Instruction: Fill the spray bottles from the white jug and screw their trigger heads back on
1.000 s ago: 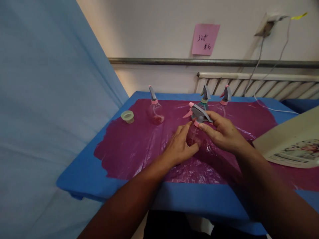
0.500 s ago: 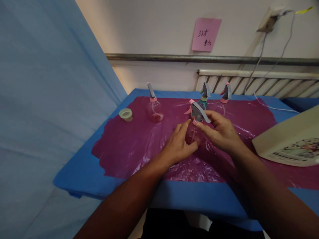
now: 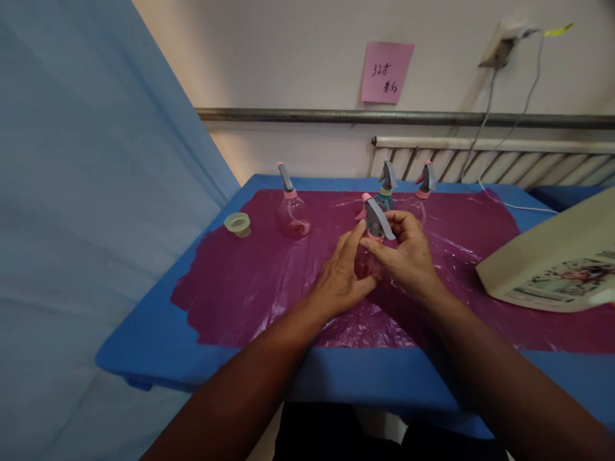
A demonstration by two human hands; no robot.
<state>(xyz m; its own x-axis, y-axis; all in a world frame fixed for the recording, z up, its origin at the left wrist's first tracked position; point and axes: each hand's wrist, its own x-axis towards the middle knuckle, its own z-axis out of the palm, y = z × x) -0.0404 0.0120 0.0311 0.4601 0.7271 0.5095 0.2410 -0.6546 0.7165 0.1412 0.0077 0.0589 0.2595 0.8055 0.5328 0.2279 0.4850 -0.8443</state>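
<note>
Between my hands stands a clear spray bottle (image 3: 364,264) with a pink collar and a grey-and-pink trigger head (image 3: 377,218). My left hand (image 3: 342,275) is wrapped round the bottle's body from the left. The fingers of my right hand (image 3: 406,253) close on the collar below the trigger head. Red liquid shows low in the bottle, partly covered by my left hand. Behind it are a teal spray bottle (image 3: 383,202) and a clear one with a pink collar (image 3: 419,206). Another clear spray bottle (image 3: 293,216) with a little red liquid stands to the left.
A small pale green cup (image 3: 239,224) sits at the left on the purple plastic sheet (image 3: 250,288) covering the blue table (image 3: 144,333). On the right lies a large cream jug (image 3: 552,269), tilted. A blue curtain (image 3: 96,160) hangs at the left, and a white cable (image 3: 519,206) crosses the back right.
The right hand has turned slightly at the collar, and the trigger head now sits a little lower, close to the left index finger. The whole view has shifted slightly.
</note>
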